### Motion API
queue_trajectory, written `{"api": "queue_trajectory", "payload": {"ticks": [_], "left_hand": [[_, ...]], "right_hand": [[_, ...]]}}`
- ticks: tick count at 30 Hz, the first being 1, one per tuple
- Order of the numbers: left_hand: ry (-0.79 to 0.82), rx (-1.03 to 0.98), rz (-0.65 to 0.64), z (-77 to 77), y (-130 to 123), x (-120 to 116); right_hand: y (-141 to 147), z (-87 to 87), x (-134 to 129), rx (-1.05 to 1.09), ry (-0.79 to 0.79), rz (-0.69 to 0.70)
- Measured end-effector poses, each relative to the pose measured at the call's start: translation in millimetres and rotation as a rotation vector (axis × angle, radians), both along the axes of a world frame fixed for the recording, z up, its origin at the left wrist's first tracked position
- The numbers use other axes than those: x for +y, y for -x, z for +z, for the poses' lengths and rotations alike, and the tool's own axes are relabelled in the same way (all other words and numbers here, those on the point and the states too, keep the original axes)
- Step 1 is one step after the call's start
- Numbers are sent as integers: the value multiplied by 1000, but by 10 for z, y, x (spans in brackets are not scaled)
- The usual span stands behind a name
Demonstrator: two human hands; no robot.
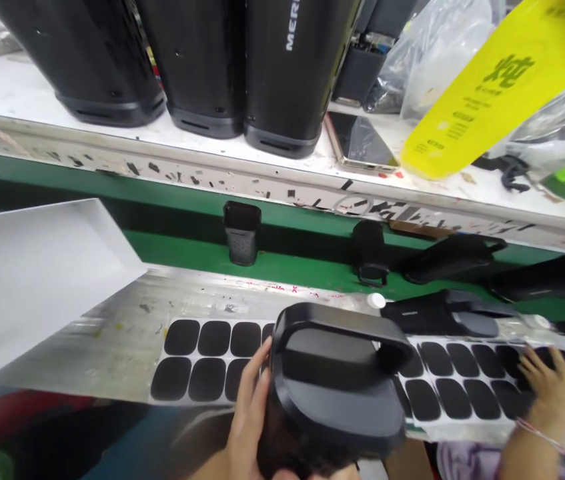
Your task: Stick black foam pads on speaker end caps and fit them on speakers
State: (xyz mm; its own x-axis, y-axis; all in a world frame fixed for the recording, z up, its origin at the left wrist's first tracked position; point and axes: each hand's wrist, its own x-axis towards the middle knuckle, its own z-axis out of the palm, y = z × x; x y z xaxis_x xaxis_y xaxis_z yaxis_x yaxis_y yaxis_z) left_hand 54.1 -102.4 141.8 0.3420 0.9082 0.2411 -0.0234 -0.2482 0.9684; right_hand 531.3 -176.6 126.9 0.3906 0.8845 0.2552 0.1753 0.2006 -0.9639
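My left hand (248, 420) grips a black portable speaker (337, 380) low in the view, with its flat top and loop handle tilted toward me. The speaker's body runs out of the bottom of the picture and hides part of the sheets behind it. Under it lies a sheet of rounded black rubber pads (207, 360). A second pad sheet (455, 383) lies to the right. My right hand (549, 393) rests on that sheet's right end, fingers spread apart and touching the pads, holding nothing I can see.
A green conveyor belt (262, 250) carries more black speakers, some upright, some lying down. Behind it, a white shelf (112, 110) holds several large black speakers, a phone, plastic bags and a yellow sign (492, 90). A white board (32, 280) overhangs the metal worktop (112, 347) at left.
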Motion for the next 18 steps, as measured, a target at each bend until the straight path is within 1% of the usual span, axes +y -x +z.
{"api": "queue_trajectory", "payload": {"ticks": [1,2,3,4,5,6,7,8,9,10,12,13,14,15,16,17,18], "left_hand": [[32,-4,14,-1,-10,-13],[59,-13,25,0,-21,-20],[80,-24,35,1,-32,-20],[95,-31,45,0,-44,-12],[104,-33,58,-8,-56,7],[105,-28,70,-23,-68,38],[99,-16,78,-50,-81,85],[93,2,74,-87,-94,148],[96,27,56,-136,-108,228],[124,60,26,-194,-120,325],[263,134,-24,-327,-135,550],[346,169,-18,-397,-134,670],[409,198,12,-466,-124,788],[442,220,59,-533,-105,901],[444,235,110,-598,-76,1007],[420,247,162,-661,-41,1107],[388,262,209,-721,0,1202]], "right_hand": [[-552,-219,-126,24,-37,-156],[-1030,-476,-261,81,2,-269],[-1414,-745,-393,147,66,-329],[-1696,-995,-511,192,100,-354],[-1872,-1201,-602,218,97,-352],[-1949,-1339,-656,233,110,-340],[-1936,-1396,-667,234,137,-315],[-1844,-1367,-631,217,143,-289],[-1686,-1253,-551,184,144,-256],[-1477,-1069,-431,132,119,-216],[-960,-568,-102,-12,58,-74],[-677,-302,89,-100,60,19],[-393,-63,290,-158,116,111],[-113,128,496,-177,139,154],[160,256,708,-187,154,178],[425,314,927,-195,163,192],[684,307,1156,-202,175,205]]}}
